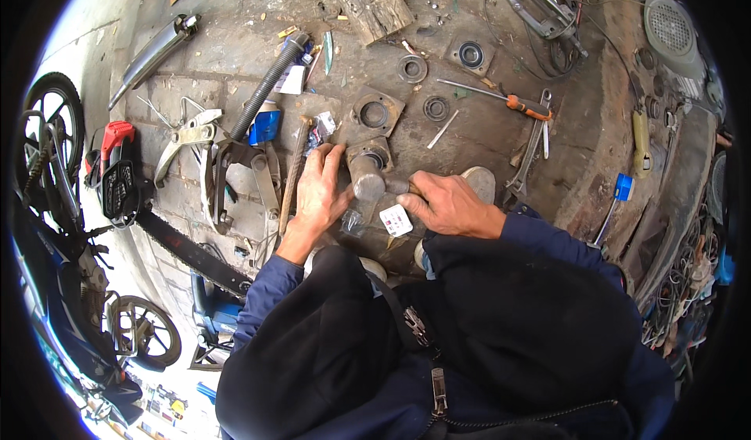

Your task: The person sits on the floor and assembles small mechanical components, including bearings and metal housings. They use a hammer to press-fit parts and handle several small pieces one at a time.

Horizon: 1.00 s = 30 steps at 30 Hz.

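In my right hand (456,204) is the handle of a hammer, fingers closed round it. The hammer's metal head (368,186) sits over the near side of a small square metal flange (379,147) with a round bearing in it, hiding part of it. My left hand (317,190) lies beside the flange's left side, fingers stretched out; whether its fingertips touch the metal I cannot tell. Just beyond is a larger square plate (393,98) with a round bore. A small white square packet (396,221) and a clear plastic bag (351,222) lie between my hands.
A gear puller (195,136), a threaded rod (270,88) and a wooden stick (294,176) lie left. A chainsaw (119,176) and motorcycle (59,283) stand farther left. Bearing parts (436,108), an orange-handled screwdriver (529,108) and a wrench (535,147) lie right. A wooden block (368,6) is beyond.
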Each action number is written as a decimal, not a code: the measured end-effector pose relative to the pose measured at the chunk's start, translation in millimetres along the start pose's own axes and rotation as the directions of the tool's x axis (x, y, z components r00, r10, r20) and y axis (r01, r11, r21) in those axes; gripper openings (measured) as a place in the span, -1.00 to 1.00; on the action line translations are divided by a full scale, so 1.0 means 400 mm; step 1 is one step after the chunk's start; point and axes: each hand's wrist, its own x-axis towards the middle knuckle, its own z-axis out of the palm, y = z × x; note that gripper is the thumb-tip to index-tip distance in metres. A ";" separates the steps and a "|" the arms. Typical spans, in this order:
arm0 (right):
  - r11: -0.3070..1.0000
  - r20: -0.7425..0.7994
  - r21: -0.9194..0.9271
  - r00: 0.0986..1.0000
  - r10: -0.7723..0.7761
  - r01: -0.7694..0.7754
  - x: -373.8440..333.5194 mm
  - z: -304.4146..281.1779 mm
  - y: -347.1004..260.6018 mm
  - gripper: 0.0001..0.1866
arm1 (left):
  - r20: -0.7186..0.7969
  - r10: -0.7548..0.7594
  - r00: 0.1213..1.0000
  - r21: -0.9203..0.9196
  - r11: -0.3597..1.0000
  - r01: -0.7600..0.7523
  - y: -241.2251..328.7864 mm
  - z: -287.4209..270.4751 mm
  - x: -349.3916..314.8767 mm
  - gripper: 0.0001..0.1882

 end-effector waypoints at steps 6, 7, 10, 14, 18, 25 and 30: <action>0.997 -0.016 -0.074 0.999 -0.031 0.030 0.006 0.004 0.020 -0.54 | 0.012 -0.026 1.000 -0.025 0.999 0.027 0.005 -0.002 -0.001 -0.13; 0.996 0.015 -0.090 1.000 0.024 -0.022 0.013 0.007 0.029 -0.53 | 0.011 -0.036 0.999 -0.009 0.999 0.036 0.005 0.001 0.002 -0.11; 0.988 0.065 -0.124 0.993 0.099 -0.090 0.032 0.011 0.038 -0.48 | 0.006 -0.012 1.000 0.011 1.000 0.012 0.000 0.002 -0.001 -0.10; 0.991 0.009 -0.114 0.997 0.076 -0.074 0.032 -0.007 0.011 -0.46 | -0.019 -0.005 1.000 -0.019 1.000 0.004 -0.008 0.010 -0.007 -0.09; 0.996 -0.071 0.061 0.996 -0.060 0.064 0.001 -0.020 -0.019 -0.58 | -0.053 0.025 0.998 -0.015 1.000 -0.026 -0.009 0.011 -0.005 -0.13; 0.986 0.017 -0.167 1.000 -0.007 0.010 0.040 -0.005 0.006 -0.60 | -0.044 0.036 0.998 -0.022 0.999 -0.037 -0.008 0.001 0.000 -0.14; 0.988 0.025 -0.063 0.990 -0.142 0.143 0.007 -0.005 -0.017 -0.61 | -0.057 0.039 0.998 -0.013 0.999 -0.040 -0.013 0.004 -0.002 -0.15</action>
